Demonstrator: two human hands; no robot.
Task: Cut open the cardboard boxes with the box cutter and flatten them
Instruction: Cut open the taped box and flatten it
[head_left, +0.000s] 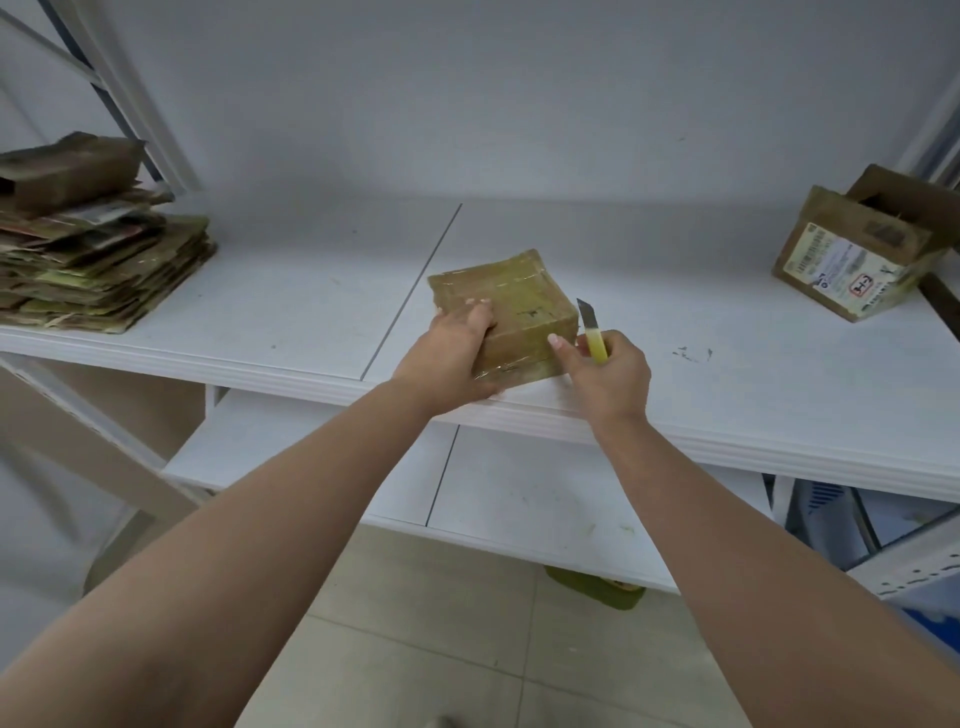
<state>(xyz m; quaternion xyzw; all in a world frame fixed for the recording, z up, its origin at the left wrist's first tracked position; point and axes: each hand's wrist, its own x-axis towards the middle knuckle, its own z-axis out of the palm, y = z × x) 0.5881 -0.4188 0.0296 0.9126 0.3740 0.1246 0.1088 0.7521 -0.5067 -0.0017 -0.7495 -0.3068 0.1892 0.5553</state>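
Observation:
A small taped cardboard box (511, 304) sits near the front edge of the white shelf (291, 312). My left hand (452, 353) grips its left near corner, fingers over the top and thumb below. My right hand (608, 371) holds a yellow box cutter (593, 332) with the blade out and pointing up, just right of the box. The right thumb touches the box's near right edge. The blade is apart from the cardboard.
A stack of flattened cardboard (98, 270) lies at the shelf's left end. An open labelled box (857, 249) stands at the right end. A lower shelf (519, 493) and a tiled floor (441, 649) lie below. Metal rack posts rise at both sides.

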